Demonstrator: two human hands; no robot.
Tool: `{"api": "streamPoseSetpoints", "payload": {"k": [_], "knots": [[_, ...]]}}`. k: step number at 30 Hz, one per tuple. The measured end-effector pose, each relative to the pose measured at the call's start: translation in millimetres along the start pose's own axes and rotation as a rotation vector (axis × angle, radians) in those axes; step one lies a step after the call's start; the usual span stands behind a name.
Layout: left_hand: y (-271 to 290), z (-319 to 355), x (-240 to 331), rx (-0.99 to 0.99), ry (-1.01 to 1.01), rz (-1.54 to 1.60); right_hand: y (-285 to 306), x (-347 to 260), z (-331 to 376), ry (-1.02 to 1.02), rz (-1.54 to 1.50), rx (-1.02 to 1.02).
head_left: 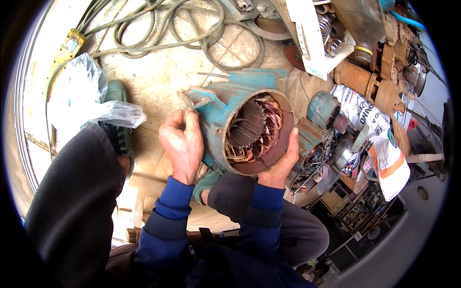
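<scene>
A turquoise electric motor housing (211,113) lies tilted in front of me, its round open end turned toward me. Inside it show the slotted stator core and a ring of copper windings (274,120), some loose and frayed. My left hand (182,144) is closed at the housing's left side, thumb and forefinger pinched by a chipped mounting foot; its other fingertips are hidden. On the lower right, my right hand (284,161) grips the rim, thumb on the outer edge and fingers out of sight beneath.
Coiled cable (192,36) lies on the tiled floor beyond. At left, a clear plastic bag (81,86) lies by my green shoe (117,134) and a yellow control box (72,43). Rusty motor parts (355,79), a turquoise cylinder (322,108) and a white sack (360,108) crowd the right.
</scene>
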State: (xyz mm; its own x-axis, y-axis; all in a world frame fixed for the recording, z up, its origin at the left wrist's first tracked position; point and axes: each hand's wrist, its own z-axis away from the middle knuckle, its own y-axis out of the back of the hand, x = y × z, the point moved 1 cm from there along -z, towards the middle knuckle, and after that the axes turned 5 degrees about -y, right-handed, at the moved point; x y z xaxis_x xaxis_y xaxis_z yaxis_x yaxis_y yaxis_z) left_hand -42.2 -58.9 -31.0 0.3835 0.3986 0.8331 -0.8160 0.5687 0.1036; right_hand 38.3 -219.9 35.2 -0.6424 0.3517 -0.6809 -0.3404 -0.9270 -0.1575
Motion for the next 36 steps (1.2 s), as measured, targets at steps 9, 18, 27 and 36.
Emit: {"api": "streamPoseSetpoints", "payload": {"k": [9,18,27,36], "knots": [[-1.3,0.3,2.8,-0.005,0.017,-0.015,1.6,-4.1,-1.8,0.004,0.028,0.025],[-0.5,-0.4,3.6,-0.005,0.035,-0.026,1.9,-3.4,-3.2,0.022,0.051,0.000],[-1.6,-0.4,-0.1,0.007,0.025,-0.032,1.7,-3.9,-3.4,0.019,0.065,0.026],[-0.3,-0.2,-0.3,0.001,0.025,-0.041,2.5,-4.2,-3.7,0.026,0.067,0.056]]}}
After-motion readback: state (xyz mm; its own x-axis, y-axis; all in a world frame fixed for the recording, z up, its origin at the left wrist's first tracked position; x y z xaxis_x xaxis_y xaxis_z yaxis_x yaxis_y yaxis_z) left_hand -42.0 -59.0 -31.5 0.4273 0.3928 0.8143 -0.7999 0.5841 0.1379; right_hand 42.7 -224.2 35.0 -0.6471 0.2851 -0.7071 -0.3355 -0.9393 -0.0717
